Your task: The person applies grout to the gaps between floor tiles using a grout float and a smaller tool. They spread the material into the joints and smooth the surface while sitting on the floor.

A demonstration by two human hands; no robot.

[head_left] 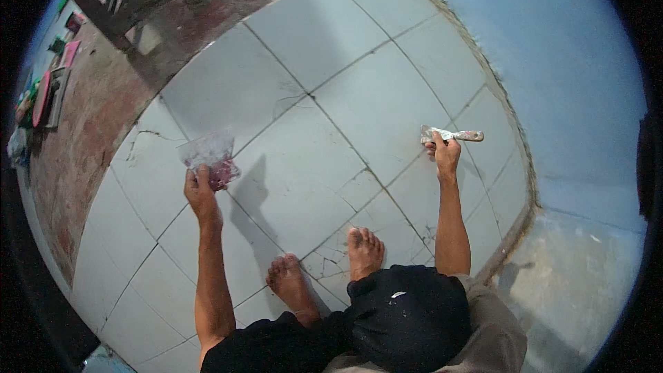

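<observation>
My left hand (201,195) is closed on the lower edge of a flat, whitish see-through plastic piece with purplish-red patches (215,148). Whether it is a packet or a sheet, I cannot tell. It is held up above the tiles left of my feet. On the right, my right hand (446,155) grips a putty knife (442,135) by the neck, near its blade. The whitish-smeared blade points left and the handle sticks out to the right. Both hands are raised over the white tiled floor (345,145).
My bare feet (364,252) stand on tiles with cracks and dark joints. A blue wall (552,83) borders the tiles on the right. Beyond their left edge lies reddish-brown rough floor (124,159), with a dark chair (131,7) and several colourful items near a pink object (43,100).
</observation>
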